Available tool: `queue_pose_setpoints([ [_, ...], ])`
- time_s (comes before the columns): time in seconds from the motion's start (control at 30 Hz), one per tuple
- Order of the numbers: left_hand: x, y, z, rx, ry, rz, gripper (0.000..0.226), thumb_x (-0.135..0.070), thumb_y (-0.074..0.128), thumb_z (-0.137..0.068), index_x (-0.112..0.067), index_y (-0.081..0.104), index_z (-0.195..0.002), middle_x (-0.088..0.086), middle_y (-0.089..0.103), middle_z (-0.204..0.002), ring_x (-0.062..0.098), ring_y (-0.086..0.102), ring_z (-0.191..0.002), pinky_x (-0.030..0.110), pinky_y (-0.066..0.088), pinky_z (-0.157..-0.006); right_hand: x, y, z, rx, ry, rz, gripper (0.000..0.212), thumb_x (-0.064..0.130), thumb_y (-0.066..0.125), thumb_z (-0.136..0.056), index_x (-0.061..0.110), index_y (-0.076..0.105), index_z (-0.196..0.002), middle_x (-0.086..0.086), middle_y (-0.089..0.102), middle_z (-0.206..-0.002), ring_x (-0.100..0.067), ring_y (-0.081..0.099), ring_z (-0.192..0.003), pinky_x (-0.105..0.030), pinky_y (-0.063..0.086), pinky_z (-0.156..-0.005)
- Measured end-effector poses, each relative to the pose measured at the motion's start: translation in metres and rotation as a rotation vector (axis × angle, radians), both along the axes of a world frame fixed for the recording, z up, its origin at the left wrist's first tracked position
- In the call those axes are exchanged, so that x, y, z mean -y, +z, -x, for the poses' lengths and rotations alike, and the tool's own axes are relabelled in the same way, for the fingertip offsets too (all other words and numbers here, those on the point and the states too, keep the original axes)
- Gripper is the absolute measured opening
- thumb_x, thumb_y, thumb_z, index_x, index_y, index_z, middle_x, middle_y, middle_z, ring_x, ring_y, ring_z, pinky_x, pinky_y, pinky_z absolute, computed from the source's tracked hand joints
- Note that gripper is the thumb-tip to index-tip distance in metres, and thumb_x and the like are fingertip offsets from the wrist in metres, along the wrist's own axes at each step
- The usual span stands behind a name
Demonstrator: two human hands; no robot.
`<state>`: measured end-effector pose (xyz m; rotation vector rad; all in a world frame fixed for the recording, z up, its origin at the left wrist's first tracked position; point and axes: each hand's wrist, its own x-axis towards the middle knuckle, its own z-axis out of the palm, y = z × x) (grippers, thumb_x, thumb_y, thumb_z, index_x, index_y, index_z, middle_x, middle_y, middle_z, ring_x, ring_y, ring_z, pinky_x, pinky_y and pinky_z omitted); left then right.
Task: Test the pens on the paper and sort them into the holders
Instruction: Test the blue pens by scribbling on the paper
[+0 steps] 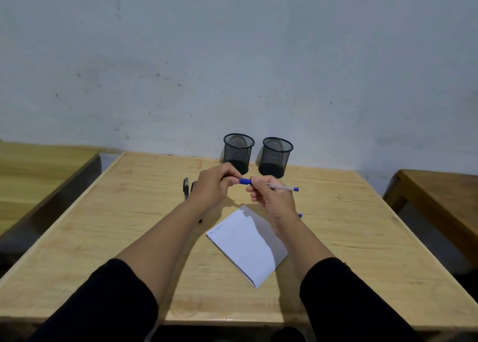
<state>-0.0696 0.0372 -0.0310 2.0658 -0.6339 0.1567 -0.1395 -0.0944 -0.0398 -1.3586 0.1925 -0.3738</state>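
Observation:
A white pen (280,186) with a blue end plug lies level in the air above the table, its barrel pinched in my right hand (271,199). My left hand (213,184) grips the pen's blue cap (245,181) at the left end. Below the hands lies a folded white paper (248,246) with a few small scribbles near its top left corner. Two empty black mesh holders stand at the table's far edge, the left holder (238,151) and the right holder (276,156). Two black pens (186,186) lie left of my left hand, partly hidden.
The light wooden table (129,225) stands against a grey wall. A blue pen tip (300,215) peeks out from behind my right wrist. Other wooden tables flank it on the left (38,176) and on the right (439,199), with gaps between.

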Motion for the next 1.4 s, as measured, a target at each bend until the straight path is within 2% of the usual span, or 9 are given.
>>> queue_pose_setpoints([
  [0.13, 0.012, 0.001, -0.004, -0.008, -0.031, -0.002, 0.012, -0.006, 0.057, -0.087, -0.013, 0.067, -0.089, -0.015, 0.053, -0.064, 0.006, 0.045, -0.059, 0.005, 0.035, -0.053, 0.006, 0.001, 0.000, 0.009, -0.018, 0.030, 0.009, 0.006, 0.057, -0.090, 0.007, 0.063, -0.083, -0.008, 0.061, -0.070, -0.008, 0.052, -0.056, -0.017, 0.047, -0.058],
  [0.23, -0.009, -0.003, -0.021, -0.099, 0.206, 0.127, 0.016, -0.002, 0.053, -0.089, -0.010, 0.066, -0.091, -0.005, 0.058, -0.074, 0.012, 0.051, -0.070, 0.008, 0.039, -0.055, 0.032, 0.002, 0.008, 0.025, -0.104, -0.043, 0.008, 0.004, 0.057, -0.089, 0.006, 0.061, -0.082, -0.006, 0.060, -0.066, -0.008, 0.051, -0.053, -0.015, 0.046, -0.054],
  [0.33, -0.025, -0.008, -0.036, -0.095, 0.215, -0.037, 0.015, -0.005, 0.052, -0.089, -0.010, 0.066, -0.092, 0.000, 0.061, -0.087, 0.015, 0.053, -0.083, 0.011, 0.037, -0.062, 0.058, 0.004, 0.014, 0.002, -0.152, -0.068, 0.008, 0.004, 0.057, -0.090, 0.006, 0.061, -0.083, -0.007, 0.060, -0.067, -0.010, 0.051, -0.053, -0.015, 0.047, -0.053],
  [0.77, 0.020, -0.049, -0.035, -0.179, 0.015, -0.389, 0.014, -0.003, 0.058, -0.087, -0.010, 0.064, -0.097, 0.009, 0.067, -0.102, 0.017, 0.056, -0.088, 0.025, 0.043, -0.076, 0.031, -0.017, -0.007, -0.095, 0.004, -0.126, 0.021, 0.011, 0.052, -0.095, -0.001, 0.062, -0.109, -0.009, 0.067, -0.076, -0.009, 0.059, -0.057, -0.016, 0.052, -0.054],
  [0.9, 0.015, -0.047, -0.032, -0.175, 0.027, -0.301, 0.020, 0.000, 0.056, -0.087, -0.010, 0.065, -0.102, 0.007, 0.069, -0.103, 0.011, 0.060, -0.086, 0.014, 0.044, -0.075, 0.026, -0.018, -0.004, -0.127, 0.013, -0.118, 0.012, 0.006, 0.056, -0.091, 0.003, 0.064, -0.100, -0.009, 0.066, -0.072, -0.011, 0.057, -0.055, -0.017, 0.051, -0.051],
  [1.0, 0.004, -0.037, -0.012, -0.119, 0.093, -0.200, 0.021, -0.004, 0.052, -0.091, -0.010, 0.064, -0.106, -0.004, 0.060, -0.100, 0.002, 0.053, -0.073, -0.004, 0.038, -0.056, 0.019, -0.019, 0.000, -0.131, 0.006, -0.033, 0.010, -0.001, 0.060, -0.087, 0.008, 0.063, -0.082, -0.006, 0.056, -0.060, -0.012, 0.049, -0.050, -0.017, 0.043, -0.046],
  [1.07, -0.009, -0.035, 0.009, -0.093, 0.139, -0.165, 0.019, -0.009, 0.053, -0.091, -0.014, 0.065, -0.105, -0.005, 0.059, -0.100, -0.001, 0.053, -0.072, 0.000, 0.039, -0.055, 0.013, -0.022, 0.002, -0.142, 0.001, 0.030, 0.012, -0.001, 0.060, -0.086, 0.009, 0.066, -0.080, -0.004, 0.051, -0.057, -0.011, 0.044, -0.051, -0.018, 0.040, -0.050],
  [1.17, -0.028, -0.047, 0.042, -0.025, 0.152, -0.208, 0.017, -0.020, 0.058, -0.088, -0.017, 0.064, -0.104, -0.004, 0.062, -0.102, 0.008, 0.054, -0.088, 0.018, 0.038, -0.075, 0.002, -0.028, 0.004, -0.205, 0.013, 0.141, 0.014, 0.005, 0.060, -0.083, 0.014, 0.071, -0.082, 0.000, 0.052, -0.057, -0.011, 0.042, -0.057, -0.023, 0.038, -0.058],
  [1.4, -0.038, -0.075, 0.073, 0.013, 0.157, -0.250, 0.029, -0.027, 0.063, -0.084, -0.015, 0.064, -0.111, -0.001, 0.065, -0.110, 0.015, 0.054, -0.104, 0.011, 0.027, -0.081, -0.021, -0.043, 0.009, -0.251, 0.051, 0.347, 0.020, 0.015, 0.053, -0.088, 0.009, 0.061, -0.071, -0.003, 0.056, -0.054, -0.011, 0.049, -0.049, -0.024, 0.040, -0.053],
])
